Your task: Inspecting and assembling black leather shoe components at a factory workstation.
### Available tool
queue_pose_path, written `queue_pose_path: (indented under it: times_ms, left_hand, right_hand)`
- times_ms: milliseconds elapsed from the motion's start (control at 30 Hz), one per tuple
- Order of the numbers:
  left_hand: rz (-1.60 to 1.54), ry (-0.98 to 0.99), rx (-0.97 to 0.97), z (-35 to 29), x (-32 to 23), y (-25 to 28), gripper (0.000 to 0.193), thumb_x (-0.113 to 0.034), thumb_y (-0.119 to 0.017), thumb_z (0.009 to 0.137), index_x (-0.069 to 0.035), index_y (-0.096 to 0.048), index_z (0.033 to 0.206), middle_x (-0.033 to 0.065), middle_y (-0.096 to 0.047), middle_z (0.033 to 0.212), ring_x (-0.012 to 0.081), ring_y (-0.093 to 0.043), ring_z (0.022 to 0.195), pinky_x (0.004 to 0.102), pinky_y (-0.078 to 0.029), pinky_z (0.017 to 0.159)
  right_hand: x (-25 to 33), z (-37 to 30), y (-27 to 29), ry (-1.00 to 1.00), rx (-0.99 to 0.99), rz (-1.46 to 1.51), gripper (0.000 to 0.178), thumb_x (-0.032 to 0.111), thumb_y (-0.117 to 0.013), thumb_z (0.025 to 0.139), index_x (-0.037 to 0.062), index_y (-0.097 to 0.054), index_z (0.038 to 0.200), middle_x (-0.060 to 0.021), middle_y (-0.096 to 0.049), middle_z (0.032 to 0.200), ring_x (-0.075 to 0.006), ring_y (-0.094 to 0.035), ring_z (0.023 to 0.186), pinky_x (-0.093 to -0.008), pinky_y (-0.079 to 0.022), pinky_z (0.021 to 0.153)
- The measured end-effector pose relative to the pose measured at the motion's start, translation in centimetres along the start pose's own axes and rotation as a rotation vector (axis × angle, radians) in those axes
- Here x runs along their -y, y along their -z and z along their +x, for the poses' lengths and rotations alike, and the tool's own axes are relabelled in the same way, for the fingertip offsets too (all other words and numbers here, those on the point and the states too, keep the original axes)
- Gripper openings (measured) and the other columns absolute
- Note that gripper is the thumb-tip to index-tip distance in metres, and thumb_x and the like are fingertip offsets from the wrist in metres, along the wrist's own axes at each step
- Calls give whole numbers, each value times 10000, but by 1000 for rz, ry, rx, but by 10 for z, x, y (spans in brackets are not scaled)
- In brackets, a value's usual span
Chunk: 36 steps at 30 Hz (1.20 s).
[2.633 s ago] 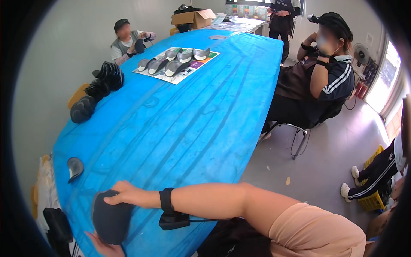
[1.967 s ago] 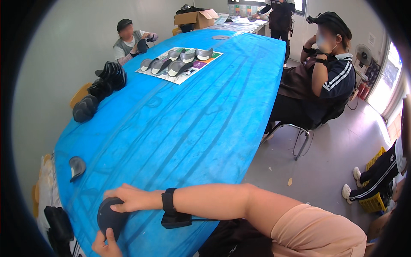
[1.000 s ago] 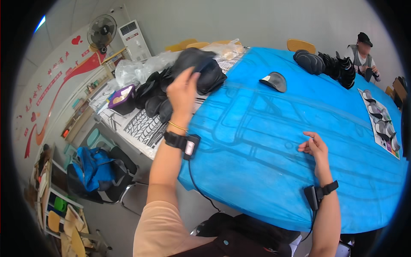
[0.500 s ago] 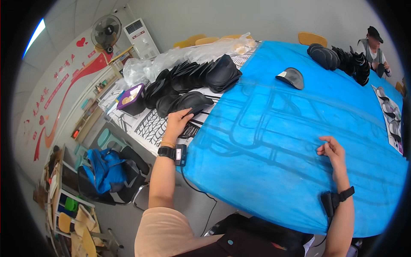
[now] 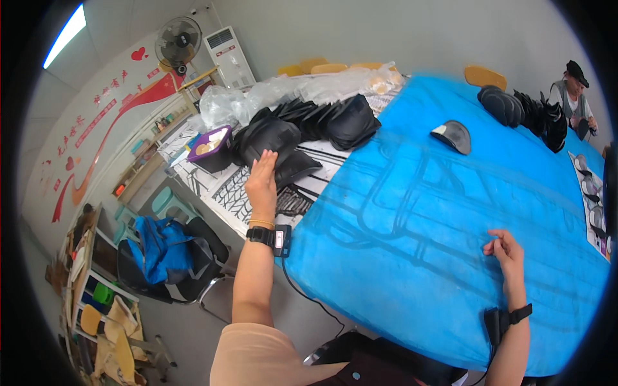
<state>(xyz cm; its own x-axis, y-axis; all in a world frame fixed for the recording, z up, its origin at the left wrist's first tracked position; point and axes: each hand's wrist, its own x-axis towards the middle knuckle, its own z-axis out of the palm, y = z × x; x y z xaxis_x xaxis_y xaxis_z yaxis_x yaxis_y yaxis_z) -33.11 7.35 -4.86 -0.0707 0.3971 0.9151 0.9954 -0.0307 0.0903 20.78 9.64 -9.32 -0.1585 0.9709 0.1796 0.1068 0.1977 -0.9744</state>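
Note:
In the head view, my left hand point(image 5: 261, 183) is at the near edge of a row of stacked black cap-like pieces point(image 5: 353, 122). Its fingers are stretched out and lie against one black cap-like piece point(image 5: 273, 136), which leans on the others. Right beside the hand, another black cap-like piece point(image 5: 297, 168) lies low on the patterned sheet. Over the blue table cover point(image 5: 425, 193), my right hand point(image 5: 507, 251) hovers with loosely bent fingers and nothing in them. A single cap-like piece point(image 5: 452, 136) with a pale patch lies farther off on the cover.
Behind the stack is crumpled clear plastic point(image 5: 225, 106); a purple-rimmed tub point(image 5: 211, 149) stands left of it. More black pieces point(image 5: 502, 106) lie at the far right, near a seated person point(image 5: 570, 96). A chair with a blue bag point(image 5: 161, 251) stands left. A cable point(image 5: 302, 289) trails from my left wrist.
My left hand has gone from a pinch at the low piece's edge to straight fingers on the piece behind, which now leans more upright. The right hand stays over the cover. The view has shifted.

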Motion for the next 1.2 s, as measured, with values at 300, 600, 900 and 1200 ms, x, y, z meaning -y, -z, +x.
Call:
queue_pose_path:
  times_ms: [300,600,900,1200]
  left_hand:
    - [-241,127,464,-11,5,-4,234,-6,-671,760,-38,-703,990,148,-684,985,253,-663,974,301,-522,852]
    - [159,-187,374,-8,-5,4,447,-308,-730,662,-134,-687,1072,85,-711,942,291,-672,843,391,-540,770]
    - [26,-21,-21,10,-14,-10,360,-67,-680,812,-48,-612,1165,169,-673,1040,311,-669,908,369,-535,749]
    - [666,255,462,17,41,-37,179,-237,-616,870,-100,-588,982,142,-689,891,347,-667,793,452,-524,658]
  right_hand:
    - [-1,0,0,-15,-4,-28,213,20,-448,946,-31,-601,1085,-67,-620,802,-116,-588,740,-246,-481,715]
    - [2,2,-4,-12,-4,-10,215,3,-441,944,-35,-605,1077,-66,-616,798,-116,-589,737,-244,-487,720]
    - [-15,7,1,25,-16,15,200,2,-469,927,-33,-611,1063,-69,-620,780,-114,-595,708,-241,-496,681]
    - [-12,4,3,47,-11,-38,196,16,-485,912,-22,-622,1046,-61,-634,762,-111,-615,718,-245,-501,680]
